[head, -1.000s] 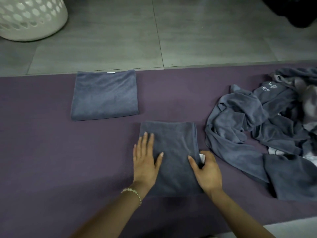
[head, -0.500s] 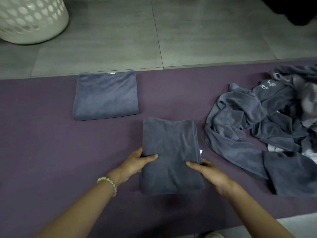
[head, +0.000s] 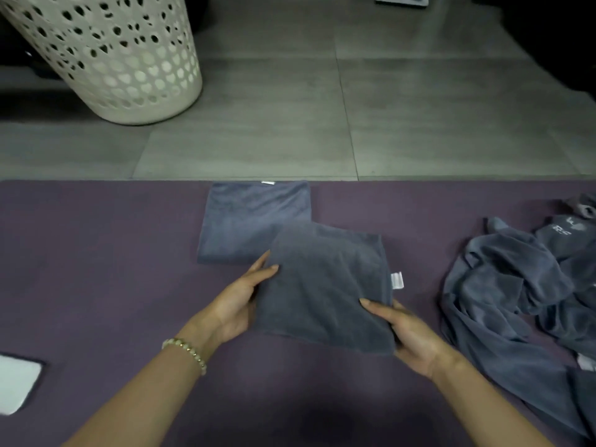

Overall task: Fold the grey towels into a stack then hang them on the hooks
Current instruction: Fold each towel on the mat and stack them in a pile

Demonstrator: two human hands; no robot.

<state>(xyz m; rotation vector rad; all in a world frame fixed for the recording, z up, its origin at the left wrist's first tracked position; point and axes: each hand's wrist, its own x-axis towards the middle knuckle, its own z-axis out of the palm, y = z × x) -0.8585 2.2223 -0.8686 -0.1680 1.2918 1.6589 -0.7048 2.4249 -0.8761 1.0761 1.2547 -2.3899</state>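
A folded grey towel is held above the purple mat, tilted, with a white label at its right edge. My left hand grips its left side and my right hand grips its lower right corner. Its far corner overlaps another folded grey towel lying flat near the mat's far edge. A heap of unfolded grey towels lies at the right of the mat.
A white perforated laundry basket stands on the grey tiled floor at the back left. A white flat object lies at the mat's near left. No hooks are in view.
Both hands took hold of the folded towel, lifted it off the mat and carried it up and left, over the corner of the other folded towel. The view tilted upward.
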